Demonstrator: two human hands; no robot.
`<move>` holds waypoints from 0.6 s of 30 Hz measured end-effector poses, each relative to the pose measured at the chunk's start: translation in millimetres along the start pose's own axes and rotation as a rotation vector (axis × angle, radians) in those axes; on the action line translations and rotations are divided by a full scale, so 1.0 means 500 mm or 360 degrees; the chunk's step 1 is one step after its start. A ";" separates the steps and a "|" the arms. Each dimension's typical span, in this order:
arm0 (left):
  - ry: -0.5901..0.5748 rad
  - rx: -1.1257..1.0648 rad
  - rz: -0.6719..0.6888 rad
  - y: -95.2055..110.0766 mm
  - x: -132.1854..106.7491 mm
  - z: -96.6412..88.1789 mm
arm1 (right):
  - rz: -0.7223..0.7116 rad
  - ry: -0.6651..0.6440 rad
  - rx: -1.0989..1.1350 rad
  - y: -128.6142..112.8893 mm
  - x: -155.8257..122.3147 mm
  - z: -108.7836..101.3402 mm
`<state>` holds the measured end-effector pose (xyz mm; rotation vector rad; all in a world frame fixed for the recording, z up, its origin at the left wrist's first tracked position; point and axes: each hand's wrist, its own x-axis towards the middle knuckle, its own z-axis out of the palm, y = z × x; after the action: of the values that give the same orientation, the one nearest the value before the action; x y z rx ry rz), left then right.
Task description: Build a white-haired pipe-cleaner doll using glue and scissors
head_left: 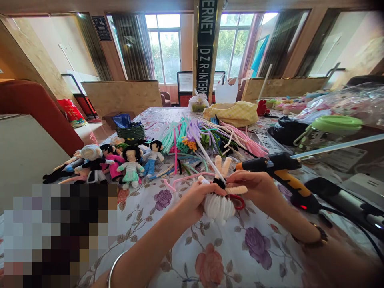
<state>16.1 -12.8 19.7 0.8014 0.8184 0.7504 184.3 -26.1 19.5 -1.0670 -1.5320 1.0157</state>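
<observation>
Doll (219, 209): one is being held over the bench (144, 244), showing a fluffy white near end, a black middle, two peach stubs pointing away and one peach stub jutting right.
Left hand (204, 195): its fingers are grasping the doll from the left.
Right hand (253, 186): its fingers are pinching the doll near the black middle.
Pale stem (210, 158): one is slanting away from that middle.
Red loop (243, 203): one is showing beside the white end.
Other dolls (131, 166): at least four are lying heaped leftward, overlapping.
Fuzzy stems (183, 136): uncountably many are piling up beyond.
Glue gun (288, 182): one is lying rightward.
</observation>
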 end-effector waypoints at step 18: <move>0.0177 0.0063 -0.0012 0.001 -0.003 0.005 | -0.0084 -0.0132 -0.0400 -0.002 -0.005 -0.002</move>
<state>17.4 -14.7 22.0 0.7969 0.9380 0.7796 185.3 -28.6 20.0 -1.1612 -1.7810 0.8556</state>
